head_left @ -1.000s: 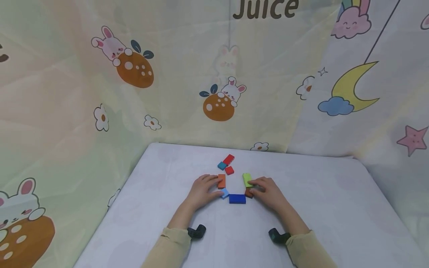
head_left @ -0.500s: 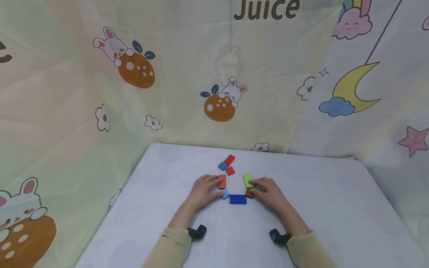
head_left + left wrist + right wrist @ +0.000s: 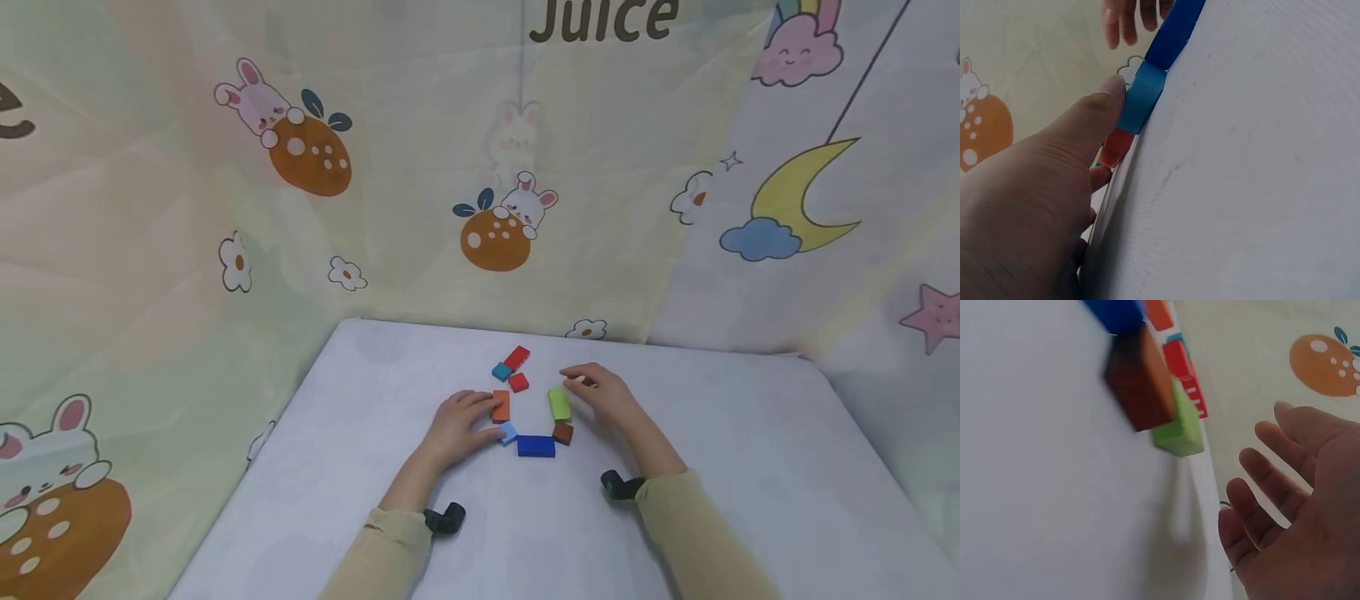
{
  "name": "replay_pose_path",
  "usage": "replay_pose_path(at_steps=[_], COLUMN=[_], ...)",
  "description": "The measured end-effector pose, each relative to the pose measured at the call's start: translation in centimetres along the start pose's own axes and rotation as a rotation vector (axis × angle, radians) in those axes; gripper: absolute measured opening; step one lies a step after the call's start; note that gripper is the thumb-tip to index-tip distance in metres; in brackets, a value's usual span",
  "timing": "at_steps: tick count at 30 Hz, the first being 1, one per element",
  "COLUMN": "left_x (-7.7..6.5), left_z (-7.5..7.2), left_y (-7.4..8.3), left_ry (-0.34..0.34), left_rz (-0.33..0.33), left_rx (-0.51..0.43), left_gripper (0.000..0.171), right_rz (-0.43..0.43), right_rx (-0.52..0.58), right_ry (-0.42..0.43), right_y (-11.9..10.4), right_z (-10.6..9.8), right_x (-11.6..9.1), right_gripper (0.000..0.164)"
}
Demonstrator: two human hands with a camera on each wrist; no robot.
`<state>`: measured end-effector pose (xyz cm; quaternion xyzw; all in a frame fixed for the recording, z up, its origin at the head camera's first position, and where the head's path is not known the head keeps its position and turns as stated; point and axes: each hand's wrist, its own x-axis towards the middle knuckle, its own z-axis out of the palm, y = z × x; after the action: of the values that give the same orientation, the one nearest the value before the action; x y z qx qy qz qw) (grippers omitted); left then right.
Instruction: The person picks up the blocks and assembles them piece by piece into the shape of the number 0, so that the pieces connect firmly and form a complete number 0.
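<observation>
The tabletop [image 3: 675, 467] is pale, flat and matte, with rounded far corners. A printed backdrop [image 3: 420, 125] rises directly behind its far edge and along the left side. The backdrop carries the word "Juice" [image 3: 604, 20] and a yellow crescent moon [image 3: 825, 229].

Eight blocks lie near the middle of the tabletop. At the far end, a teal block [image 3: 502, 371] adjoins an angled long red block [image 3: 517, 357]; a small red block [image 3: 518, 382] lies just nearer. The dark blue block [image 3: 536, 447] forms the near side of a U. On its right are the brown block [image 3: 562, 433] and the lime-green block [image 3: 558, 404].

The left hand [image 3: 456, 427] is spread: its thumb touches the light-blue block [image 3: 507, 432] and its fingers the orange block [image 3: 501, 405], partly covering both. These form the U's left side. The right hand [image 3: 603, 396] is spread, empty, beside the lime-green block, without contact.
</observation>
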<state>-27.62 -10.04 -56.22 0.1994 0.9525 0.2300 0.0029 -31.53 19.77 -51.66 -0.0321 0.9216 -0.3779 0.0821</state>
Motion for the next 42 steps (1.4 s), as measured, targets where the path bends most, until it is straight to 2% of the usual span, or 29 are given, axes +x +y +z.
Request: replay_pose_path(at_steps=[5, 12, 20, 26, 32, 42], left_x=[0.1, 0.0, 0.4, 0.5, 0.5, 0.4], left_z=[-0.1, 0.0, 0.2, 0.1, 0.0, 0.0], left_y=[-0.1, -0.1, -0.3, -0.2, -0.1, -0.2], left_ry=[-0.002, -0.014, -0.01, -0.021, -0.013, -0.015], left_rz=[-0.011, -0.023, -0.012, -0.011, -0.011, -0.026], left_rx=[0.002, -0.002, 0.025, 0.015, 0.01, 0.027], left_gripper=[0.065, 0.065, 0.067, 0.066, 0.065, 0.065], right_rz=[0.026, 0.056, 0.036, 0.07, 0.082, 0.11], right_rx=[0.029, 0.004, -0.028, -0.05, -0.118, -0.126], right_ry=[-0.05, -0.13, -0.161, -0.163, -0.152, -0.128], right_y=[-1.4, -2.3, -4.6, -5.4, -5.7, -4.9], right_z=[-0.3, 1.5, 2.4, 3.4, 4.1, 3.5], right_x=[3.0, 5.3, 5.8, 6.1, 6.4, 6.4], right_gripper=[0.038, 0.035, 0.034, 0.032, 0.026, 0.027])
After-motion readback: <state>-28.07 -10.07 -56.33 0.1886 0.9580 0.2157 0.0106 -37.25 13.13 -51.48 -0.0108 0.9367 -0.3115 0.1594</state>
